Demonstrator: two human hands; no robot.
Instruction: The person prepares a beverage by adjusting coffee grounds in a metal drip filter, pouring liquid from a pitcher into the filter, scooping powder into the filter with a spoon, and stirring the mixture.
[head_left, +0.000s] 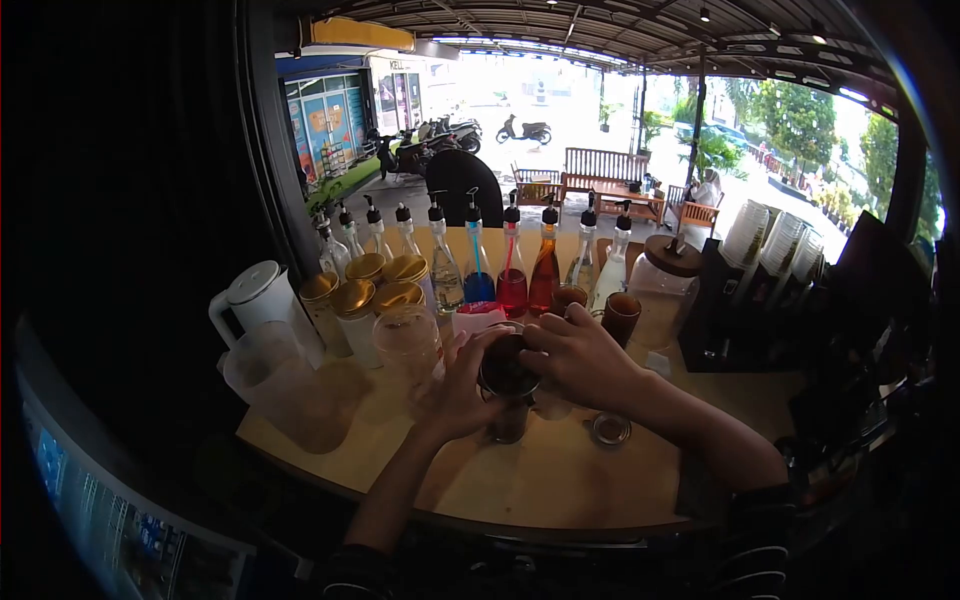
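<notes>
A glass jar [508, 368] with dark contents stands over the wooden counter, between my two hands. My left hand [462, 385] is wrapped round its left side, thumb toward the front. At the jar's right rim, my right hand [575, 355] has its fingers bent and pressed together; whatever they pinch is too small to make out. Below the jar, a dark glass base [509, 422] shows. Just behind lies a pink and white packet [480, 315]. A small round metal-rimmed lid or dish [611, 429] rests on the counter to the right.
Pump bottles [512, 285] with coloured syrups line the back. Gold-lidded jars [353, 300], a clear jar [407, 345], a white pitcher [270, 300] and a plastic jug [262, 365] stand left. At right are a brown glass [621, 318], a wooden-lidded jar [665, 285] and stacked cups [745, 235].
</notes>
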